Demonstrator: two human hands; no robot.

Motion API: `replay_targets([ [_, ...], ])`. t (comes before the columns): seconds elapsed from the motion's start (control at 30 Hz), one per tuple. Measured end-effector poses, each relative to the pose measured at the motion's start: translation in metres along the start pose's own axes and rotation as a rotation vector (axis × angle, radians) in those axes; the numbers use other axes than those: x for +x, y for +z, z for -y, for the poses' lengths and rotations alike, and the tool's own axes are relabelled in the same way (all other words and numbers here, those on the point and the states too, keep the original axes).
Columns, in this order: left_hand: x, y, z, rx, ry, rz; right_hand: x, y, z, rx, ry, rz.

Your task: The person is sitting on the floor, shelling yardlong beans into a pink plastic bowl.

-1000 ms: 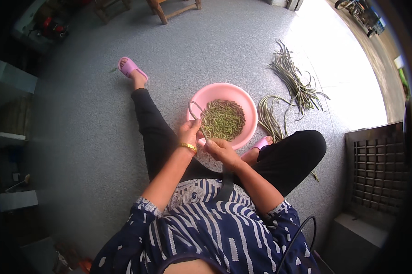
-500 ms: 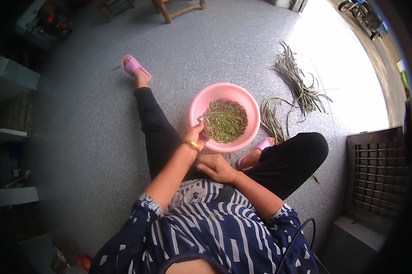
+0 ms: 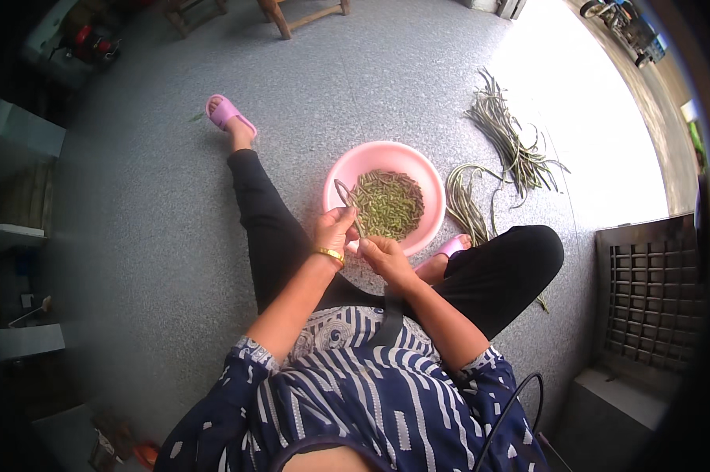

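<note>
A long green bean point(image 3: 342, 189) curves up out of my left hand point(image 3: 334, 233), which is closed on it over the near left rim of a pink basin point(image 3: 431, 175). My right hand point(image 3: 386, 256) pinches the same bean lower down, close beside the left one, at the basin's near edge. Inside the basin lies a heap of short-cut green bean pieces point(image 3: 390, 206). A gold bracelet point(image 3: 331, 254) circles my left wrist. The fingertips partly hide the stretch of bean between both hands.
Right of the basin, a bundle of long beans point(image 3: 503, 130) and a smaller bunch point(image 3: 465, 200) lie on the grey floor point(image 3: 158, 259). My legs in black trousers flank the basin. A wooden stool point(image 3: 286, 20) stands beyond; a latticed panel point(image 3: 650, 295) is at right.
My right hand has moved up and forward from my lap to meet the left and grip the bean. The bean's upper part now loops upward instead of lying across the basin.
</note>
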State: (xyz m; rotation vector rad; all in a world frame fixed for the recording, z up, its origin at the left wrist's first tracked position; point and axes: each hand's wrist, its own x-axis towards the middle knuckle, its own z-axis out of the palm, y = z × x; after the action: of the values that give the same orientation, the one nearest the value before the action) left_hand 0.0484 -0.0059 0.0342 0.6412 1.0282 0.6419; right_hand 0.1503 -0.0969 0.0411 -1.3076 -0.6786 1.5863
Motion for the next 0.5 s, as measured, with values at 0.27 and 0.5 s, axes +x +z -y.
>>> replay_targets([
  [0.27, 0.002, -0.006, -0.004, -0.254, -0.288, -0.015, -0.01, 0.007, 0.018, -0.784, -0.539, 0.051],
  [0.5, 0.013, -0.017, 0.0, -0.373, -0.223, -0.072, -0.022, 0.012, 0.016, 0.139, -0.006, 0.157],
])
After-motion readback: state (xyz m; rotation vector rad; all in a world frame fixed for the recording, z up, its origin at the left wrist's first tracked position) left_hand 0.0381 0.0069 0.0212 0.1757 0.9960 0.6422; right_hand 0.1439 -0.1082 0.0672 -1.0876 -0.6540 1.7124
